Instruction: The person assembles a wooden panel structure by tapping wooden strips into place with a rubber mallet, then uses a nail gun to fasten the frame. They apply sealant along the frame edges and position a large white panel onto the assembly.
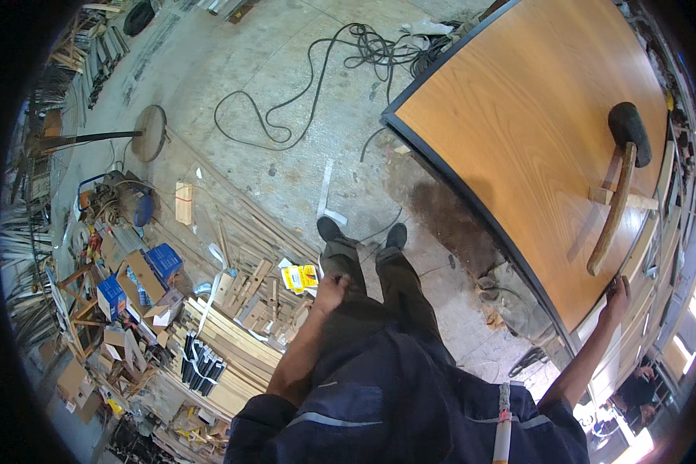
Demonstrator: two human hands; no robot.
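Observation:
My left hand (pixel 332 292) hangs in front of my left thigh with its fingers curled; anything inside them is hidden. Just beyond it shows a yellow and white package (pixel 299 278), and I cannot tell whether the two touch. At the near right corner of a wood-grain tabletop (pixel 510 131) with a dark edge, my right hand (pixel 617 298) is closed at the rim; what it grips is too small to make out. A black-headed mallet (pixel 621 178) lies on the tabletop, its wooden handle resting across a short wood block (pixel 632 199) and pointing toward my right hand.
Wood strips (pixel 232 340) and a bundle of black rods (pixel 201 365) lie at the left, beside open cardboard boxes (pixel 139 278). A black cable (pixel 313 100) loops over the concrete floor. A round-based stand (pixel 150 133) is farther left. Long boards (pixel 661 232) run along the tabletop's right side.

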